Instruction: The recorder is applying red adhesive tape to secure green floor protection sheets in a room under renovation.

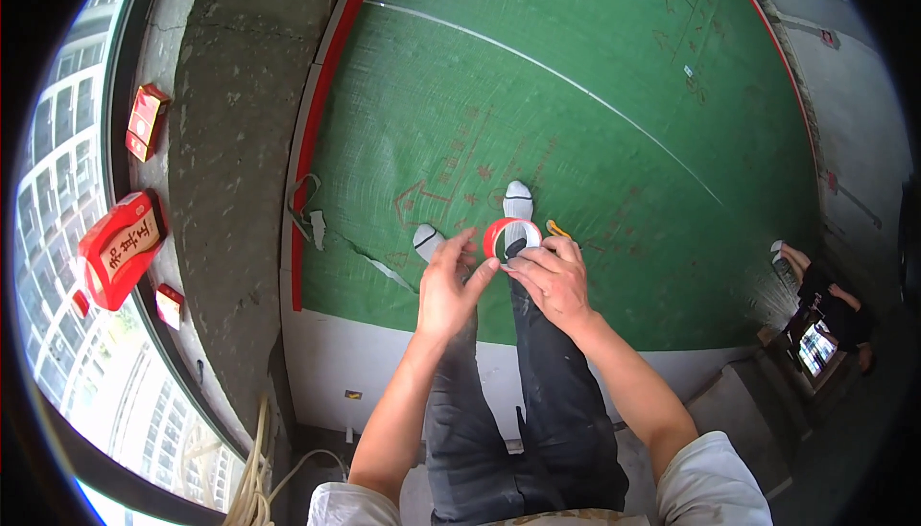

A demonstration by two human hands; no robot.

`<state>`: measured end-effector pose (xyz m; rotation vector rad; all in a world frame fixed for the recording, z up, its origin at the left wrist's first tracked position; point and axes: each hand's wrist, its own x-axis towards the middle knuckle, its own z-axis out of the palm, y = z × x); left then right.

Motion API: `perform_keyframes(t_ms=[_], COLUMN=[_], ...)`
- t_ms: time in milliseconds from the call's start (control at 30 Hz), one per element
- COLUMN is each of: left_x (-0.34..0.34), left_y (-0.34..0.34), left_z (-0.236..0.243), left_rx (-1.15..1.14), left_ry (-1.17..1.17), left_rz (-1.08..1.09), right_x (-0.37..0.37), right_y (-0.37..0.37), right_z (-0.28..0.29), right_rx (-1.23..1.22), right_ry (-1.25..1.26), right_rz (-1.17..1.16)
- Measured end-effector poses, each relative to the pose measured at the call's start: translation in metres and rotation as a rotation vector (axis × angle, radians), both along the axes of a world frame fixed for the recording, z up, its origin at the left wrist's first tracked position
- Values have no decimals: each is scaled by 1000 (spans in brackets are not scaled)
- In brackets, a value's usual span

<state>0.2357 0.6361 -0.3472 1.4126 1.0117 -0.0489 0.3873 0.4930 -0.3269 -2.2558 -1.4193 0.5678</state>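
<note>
Nearest, the person's dark-trousered legs (523, 401) stretch forward. Just above the knees, both hands meet at a red tape roll (511, 237). The right hand (554, 280) has its fingers clamped on the roll's lower rim; the left hand (449, 286) pinches beside it, apparently picking at the tape's end, with no strip visibly drawn yet. The ring stands upright, its open face toward the camera. Beyond the roll lie white-socked feet (518, 202) on green floor (576, 123).
</note>
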Motion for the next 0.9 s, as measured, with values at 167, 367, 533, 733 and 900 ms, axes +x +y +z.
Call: perform_keyframes(t_ms=[167,367,533,733,900], left_x=[46,106,156,238,284], left_y=[29,30,28,17,3], left_z=[-6,-22,-21,-18,-15], left_rx=[97,-399,-432,-345,-253], left_ry=[-265,-197,-179,-130,-52], left_rz=[-181,-156,-202,-306,-301], right_x=[54,118,175,240,268], right_y=[-18,-33,-44,-70,-77], right_z=[-3,-18,-18,-16,-14], right_rx=[58,39,73,35,39], right_ry=[236,367,470,611,613], right_rz=[60,58,82,-34,-170])
